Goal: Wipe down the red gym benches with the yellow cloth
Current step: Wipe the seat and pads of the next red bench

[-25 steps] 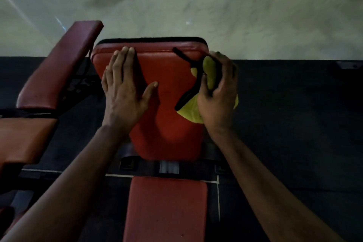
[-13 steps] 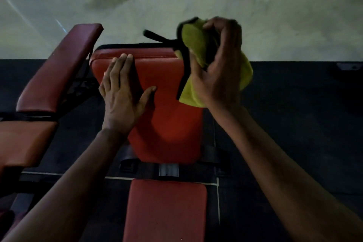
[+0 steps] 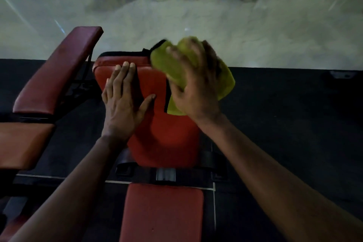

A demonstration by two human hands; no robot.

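**Soft yellow cloth (image 3: 225, 82) wadded in the right hand (image 3: 196, 90) over the far corner of the red bench**

The cloth is bunched inside the right hand, whose fingers curl round it and clamp it. The hand is blurred, so it cannot be told whether the cloth presses the pad or hangs just above it. It sits over the far right corner of the red vinyl-padded backrest (image 3: 169, 139) of the bench. Just beside it, the left hand (image 3: 121, 108) lies flat on that pad, fingers straight and together, thumb spread toward the right hand, holding nothing.

The cloth looks light and limp, likely to fold and creep inside a loose grip. It is probably best kept as a wad under the palm, with stray corners tucked in. The vinyl appears smooth over firm padding, so the cloth should glide easily. The tilted backrest may need the left hand's bracing.

In the dim light the fabric reads dull yellow-green, with a black hem trailing down on the thumb side and a loose flap spilling past the outer edge of the right hand. Nearer than the wrists lies the red seat pad (image 3: 161, 212). Out beyond the left hand stands a darker red bench (image 3: 57, 72).
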